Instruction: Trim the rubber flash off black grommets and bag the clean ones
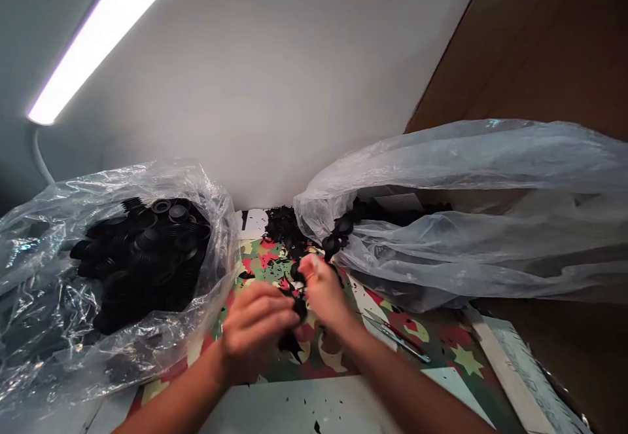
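My left hand [260, 323] is closed, its fingers together around a dark rubber part [300, 306] that shows at the fingertips. My right hand [321, 287] is closed just beyond it, somewhat blurred, pinching a black rubber piece [296, 271] that sticks out on its left side. The fingers hide most of both pieces, and I cannot tell whether they are joined. Below the hands a torn black scrap [291, 345] hangs or lies over the camouflage-patterned surface [275, 372]. Past the right hand, black rounded parts [336, 241] spill from the mouth of a clear plastic bag [422, 244].
At left, an open clear bag [218, 224] holds many ribbed black rubber parts [147, 244]. Black trimmings [284, 224] are heaped near the wall. Tweezers or a slim blade-like tool [402, 341] lie right of my right forearm. A lamp [103, 35] hangs upper left; cardboard [540, 48] stands at right.
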The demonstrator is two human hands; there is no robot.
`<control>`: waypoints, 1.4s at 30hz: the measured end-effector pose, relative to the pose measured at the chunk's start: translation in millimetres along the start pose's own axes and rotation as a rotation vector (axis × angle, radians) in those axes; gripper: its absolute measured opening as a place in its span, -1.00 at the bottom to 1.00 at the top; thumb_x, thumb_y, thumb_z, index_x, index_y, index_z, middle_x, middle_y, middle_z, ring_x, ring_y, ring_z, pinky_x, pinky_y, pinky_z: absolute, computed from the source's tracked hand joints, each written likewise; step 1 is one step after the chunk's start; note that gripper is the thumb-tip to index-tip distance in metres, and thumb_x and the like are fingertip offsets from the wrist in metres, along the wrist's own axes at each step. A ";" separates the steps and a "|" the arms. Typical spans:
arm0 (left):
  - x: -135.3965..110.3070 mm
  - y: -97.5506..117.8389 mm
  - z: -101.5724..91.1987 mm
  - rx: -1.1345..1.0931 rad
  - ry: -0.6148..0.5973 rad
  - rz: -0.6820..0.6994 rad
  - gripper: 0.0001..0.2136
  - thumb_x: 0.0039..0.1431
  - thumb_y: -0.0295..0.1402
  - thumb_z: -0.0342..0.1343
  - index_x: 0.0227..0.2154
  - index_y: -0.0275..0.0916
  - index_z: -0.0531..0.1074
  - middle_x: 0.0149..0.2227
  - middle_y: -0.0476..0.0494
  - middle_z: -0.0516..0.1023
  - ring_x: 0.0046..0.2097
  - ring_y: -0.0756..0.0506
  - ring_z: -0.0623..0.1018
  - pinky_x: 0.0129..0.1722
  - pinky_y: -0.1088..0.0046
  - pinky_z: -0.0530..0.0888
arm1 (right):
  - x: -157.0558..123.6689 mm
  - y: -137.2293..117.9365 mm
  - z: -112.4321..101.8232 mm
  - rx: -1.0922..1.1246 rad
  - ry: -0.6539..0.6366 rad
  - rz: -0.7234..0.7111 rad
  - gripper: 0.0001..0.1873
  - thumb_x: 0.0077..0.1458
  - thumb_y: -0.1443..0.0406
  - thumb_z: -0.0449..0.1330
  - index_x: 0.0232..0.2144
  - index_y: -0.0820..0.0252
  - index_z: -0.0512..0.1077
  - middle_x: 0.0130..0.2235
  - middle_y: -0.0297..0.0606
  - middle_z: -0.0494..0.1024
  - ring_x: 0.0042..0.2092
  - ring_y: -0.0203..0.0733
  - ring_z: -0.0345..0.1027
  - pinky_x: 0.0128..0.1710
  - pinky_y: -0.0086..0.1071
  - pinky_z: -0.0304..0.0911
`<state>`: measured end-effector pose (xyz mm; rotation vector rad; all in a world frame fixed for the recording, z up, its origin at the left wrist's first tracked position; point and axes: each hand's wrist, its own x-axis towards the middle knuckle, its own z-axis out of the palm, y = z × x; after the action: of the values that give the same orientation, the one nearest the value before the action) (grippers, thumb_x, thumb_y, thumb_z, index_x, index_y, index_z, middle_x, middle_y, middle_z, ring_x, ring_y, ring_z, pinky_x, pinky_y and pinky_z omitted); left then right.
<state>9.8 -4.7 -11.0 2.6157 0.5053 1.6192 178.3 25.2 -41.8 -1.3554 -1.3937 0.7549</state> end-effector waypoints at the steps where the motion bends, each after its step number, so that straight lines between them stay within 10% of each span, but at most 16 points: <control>1: 1.2 2.4 0.4 -0.048 0.002 -0.036 -0.86 0.23 -0.51 0.20 -0.23 -0.16 0.60 -0.35 -0.13 0.69 -0.30 -0.11 0.61 -0.28 0.36 0.58 | 5.4 4.8 -4.7 -0.006 0.023 0.007 -0.74 0.17 0.18 -0.04 -0.55 0.07 0.20 -0.60 -0.45 0.17 -0.52 -0.25 0.02 -0.53 -0.41 -0.08; 7: 3.9 -11.4 0.4 -0.343 0.232 -0.731 -0.85 -0.01 -0.28 0.43 -0.40 -0.19 0.62 -0.41 -0.10 0.62 -0.32 -0.11 0.60 -0.31 0.43 0.53 | 11.5 12.5 -15.5 -0.012 -0.146 -0.046 -0.89 -0.07 0.40 0.18 -0.55 0.12 0.46 -0.53 -0.42 0.40 -0.47 -0.24 0.24 -0.47 -0.43 0.06; 11: -1.1 -23.9 -1.5 -0.502 0.292 -0.951 -0.76 -0.14 -0.25 0.47 -0.40 -0.22 0.64 -0.37 -0.11 0.62 -0.28 -0.12 0.58 -0.26 0.43 0.51 | 5.6 7.1 -10.6 0.023 -0.159 -0.077 -0.87 -0.02 0.35 0.22 -0.44 0.11 0.59 -0.34 -0.30 0.47 -0.31 -0.18 0.35 -0.32 -0.36 0.22; 31: -0.1 -15.2 5.2 -0.946 0.337 -1.268 -0.70 -0.11 -0.15 0.46 -0.36 -0.21 0.61 -0.28 -0.12 0.57 -0.27 -0.07 0.54 -0.28 0.45 0.47 | -16.8 -26.5 -9.2 0.177 -0.067 -0.171 -0.82 0.11 0.18 0.27 -0.26 0.12 0.57 -0.42 -0.37 0.40 -0.46 -0.28 0.22 -0.45 -0.41 0.17; 42: -0.7 -12.5 5.7 -0.788 0.058 -1.289 -0.62 -0.06 -0.07 0.41 -0.25 -0.24 0.64 -0.44 -0.07 0.58 -0.46 -0.02 0.43 -0.46 0.50 0.32 | -18.1 -22.2 -7.0 0.051 -0.014 -0.396 -0.84 0.22 0.35 0.13 -0.41 0.09 0.44 -0.33 -0.31 0.41 -0.28 -0.19 0.34 -0.27 -0.36 0.28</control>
<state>11.2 7.8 -16.6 1.1496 0.9777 1.0415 175.0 2.5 -23.4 -0.9911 -1.5798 0.5312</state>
